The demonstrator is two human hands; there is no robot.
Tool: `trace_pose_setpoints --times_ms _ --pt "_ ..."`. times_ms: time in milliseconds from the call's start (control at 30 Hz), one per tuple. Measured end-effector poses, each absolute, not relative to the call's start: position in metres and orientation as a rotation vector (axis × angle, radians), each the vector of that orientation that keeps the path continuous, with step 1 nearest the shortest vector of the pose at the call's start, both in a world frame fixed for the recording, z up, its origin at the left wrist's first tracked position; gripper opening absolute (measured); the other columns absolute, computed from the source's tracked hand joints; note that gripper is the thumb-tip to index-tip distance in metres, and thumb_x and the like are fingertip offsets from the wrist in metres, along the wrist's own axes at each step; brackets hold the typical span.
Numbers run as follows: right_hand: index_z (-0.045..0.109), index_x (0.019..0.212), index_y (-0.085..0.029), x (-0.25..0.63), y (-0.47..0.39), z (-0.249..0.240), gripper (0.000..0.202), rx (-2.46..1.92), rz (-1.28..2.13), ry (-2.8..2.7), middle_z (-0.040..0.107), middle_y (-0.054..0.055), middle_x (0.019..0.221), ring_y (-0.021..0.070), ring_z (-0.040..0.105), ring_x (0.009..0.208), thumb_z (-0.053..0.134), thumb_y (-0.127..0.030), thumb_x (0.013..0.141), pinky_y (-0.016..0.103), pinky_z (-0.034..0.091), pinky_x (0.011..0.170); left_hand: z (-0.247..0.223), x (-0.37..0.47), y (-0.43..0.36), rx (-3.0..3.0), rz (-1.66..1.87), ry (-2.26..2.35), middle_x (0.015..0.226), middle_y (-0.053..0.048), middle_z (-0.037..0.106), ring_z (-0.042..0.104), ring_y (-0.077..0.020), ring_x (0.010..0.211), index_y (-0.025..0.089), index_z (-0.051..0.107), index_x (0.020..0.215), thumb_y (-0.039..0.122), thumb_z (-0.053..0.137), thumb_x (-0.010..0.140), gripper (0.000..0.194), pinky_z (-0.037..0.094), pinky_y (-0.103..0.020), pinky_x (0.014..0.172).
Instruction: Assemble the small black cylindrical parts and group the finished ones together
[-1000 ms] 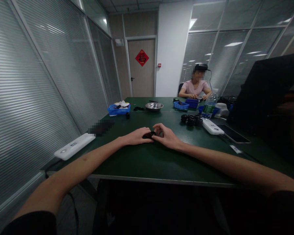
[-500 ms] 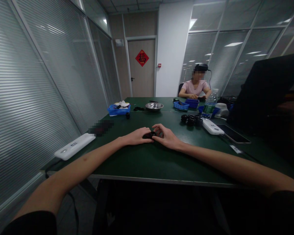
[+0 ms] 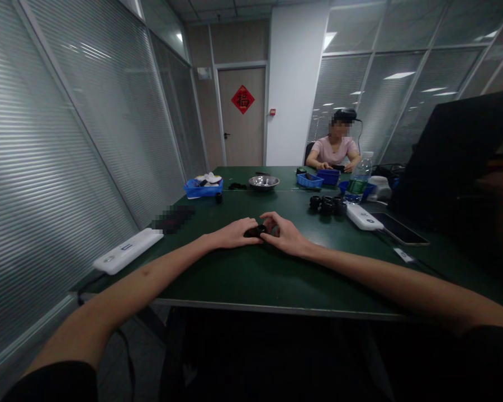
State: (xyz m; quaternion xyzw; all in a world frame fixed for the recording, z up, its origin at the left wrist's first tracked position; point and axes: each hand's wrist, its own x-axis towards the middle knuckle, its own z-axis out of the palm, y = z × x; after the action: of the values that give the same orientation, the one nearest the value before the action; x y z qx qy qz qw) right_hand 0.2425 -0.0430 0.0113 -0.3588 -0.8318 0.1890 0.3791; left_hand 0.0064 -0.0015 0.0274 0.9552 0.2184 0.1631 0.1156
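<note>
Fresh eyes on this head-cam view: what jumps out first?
Probably the red diamond sign on the door at the back, the boldest colour here. Then the left hand and right hand, close together at a small, partly hidden dark object near the middle of the green table. Beyond them, the shiny metal bowl farther across the table.

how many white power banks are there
2: one white power bank by the left edge of the table; the other beside the phone, right of the right hand. The black object could hide more.
</note>
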Motion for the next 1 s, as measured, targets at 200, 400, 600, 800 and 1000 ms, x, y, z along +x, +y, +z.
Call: trace_pose_setpoints --times_ms 200,400,600,800,1000 --pt "0.052 0.133 -0.021 0.2417 -0.0503 0.0180 0.045 -0.891 0.491 -2.150 0.067 0.007 0.113 0.0198 0.064 0.093 0.065 -0.028 0.091 0.035 0.052 0.082 0.0295 0.0058 -0.0039 2.790 0.476 0.639 0.105 -0.008 0.061 0.055 -0.0232 0.096 0.018 0.062 0.112 0.055 0.057 0.098 0.041 0.044 -0.035 0.083" --pt "0.053 0.132 -0.021 0.2415 -0.0458 0.0140 0.049 -0.947 0.446 -2.112 0.065 0.006 0.108 0.0205 0.063 0.093 0.071 -0.036 0.089 0.035 0.053 0.079 0.0323 0.0050 -0.0058 2.783 0.453 0.647 0.105 -0.008 0.060 0.054 -0.0223 0.095 0.017 0.061 0.108 0.056 0.055 0.099 0.040 0.043 -0.034 0.082" --pt "0.052 0.133 -0.022 0.2423 -0.0475 0.0151 0.045 -0.900 0.469 -2.144 0.067 0.006 0.110 0.0201 0.064 0.094 0.066 -0.028 0.091 0.033 0.052 0.076 0.0299 0.0068 -0.0046 2.782 0.467 0.654 0.106 -0.008 0.060 0.055 -0.0231 0.097 0.018 0.062 0.114 0.056 0.056 0.098 0.041 0.044 -0.035 0.084" --pt "0.051 0.134 -0.021 0.2404 -0.0496 0.0172 0.048 -0.888 0.466 -2.156 0.066 0.008 0.115 0.0207 0.064 0.097 0.069 -0.029 0.090 0.034 0.052 0.080 0.0290 0.0064 -0.0032 2.803 0.470 0.642 0.105 -0.008 0.060 0.055 -0.0229 0.096 0.017 0.061 0.109 0.055 0.057 0.099 0.040 0.043 -0.035 0.083" --pt "0.053 0.133 -0.021 0.2412 -0.0459 0.0139 0.048 -0.915 0.447 -2.137 0.066 0.006 0.108 0.0207 0.064 0.096 0.070 -0.032 0.090 0.034 0.052 0.079 0.0287 0.0058 -0.0024 2.804 0.462 0.638 0.104 -0.007 0.059 0.054 -0.0224 0.095 0.017 0.061 0.109 0.056 0.056 0.098 0.041 0.043 -0.034 0.082"
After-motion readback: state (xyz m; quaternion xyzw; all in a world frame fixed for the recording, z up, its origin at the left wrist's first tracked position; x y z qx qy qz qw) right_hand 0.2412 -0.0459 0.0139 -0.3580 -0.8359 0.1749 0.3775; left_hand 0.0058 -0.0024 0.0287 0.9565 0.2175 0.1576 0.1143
